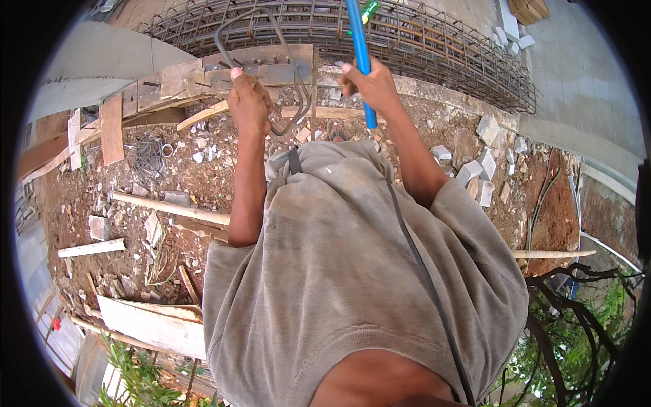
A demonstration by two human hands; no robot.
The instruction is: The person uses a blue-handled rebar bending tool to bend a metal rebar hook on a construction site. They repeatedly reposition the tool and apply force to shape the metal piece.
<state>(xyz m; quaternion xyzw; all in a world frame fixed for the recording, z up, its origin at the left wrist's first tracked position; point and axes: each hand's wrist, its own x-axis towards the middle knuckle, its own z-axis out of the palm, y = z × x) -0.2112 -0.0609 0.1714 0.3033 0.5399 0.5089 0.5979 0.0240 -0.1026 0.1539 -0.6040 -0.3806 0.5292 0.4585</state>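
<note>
My left hand (249,102) is closed around a steel rod bent into a loop, like a rebar stirrup (296,68). The loop rises above that hand and curves back down to its right. In front of my chest and to the right, my right hand (371,85) grips a blue bar or pipe (360,44). Its lower end sticks out below my fist, while the upper end runs out of view. Beneath the stirrup lies a wooden board (271,60) with short metal pegs standing on it.
A long rebar cage (434,54) stretches across the far side, with a green object (369,9) over it. Broken pale blocks (478,169) lie at right. Rubble, a pole (169,207) and a white board (152,325) are at left. Branches (576,305) stand near right.
</note>
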